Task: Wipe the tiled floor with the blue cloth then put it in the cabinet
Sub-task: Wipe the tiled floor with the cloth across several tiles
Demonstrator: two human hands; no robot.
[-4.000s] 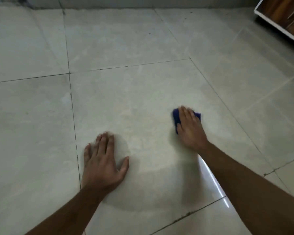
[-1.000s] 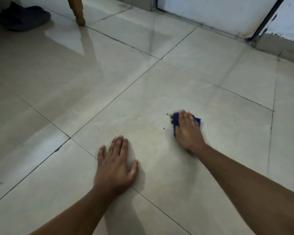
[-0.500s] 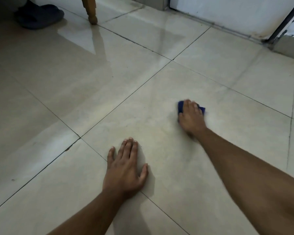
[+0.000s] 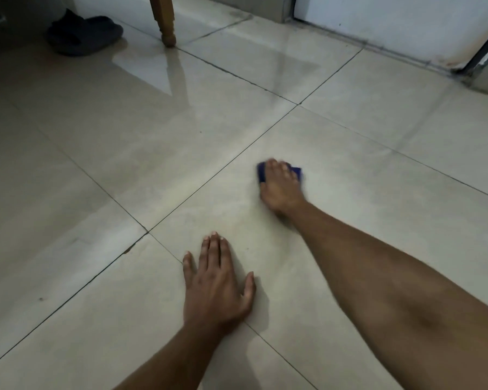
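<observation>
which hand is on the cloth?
The right hand: it presses flat on the blue cloth, farther out on the tiles. The left hand rests spread on bare floor, holding nothing.

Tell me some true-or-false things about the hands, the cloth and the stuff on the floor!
1. The right hand presses the cloth on the floor. True.
2. The left hand holds the cloth. False: it lies flat on bare tile.
3. The cloth is red. False: it is blue.
4. A dark slipper lies far left, near a wooden leg. True.
5. The cloth is in a cabinet. False: it is on the floor.
</observation>
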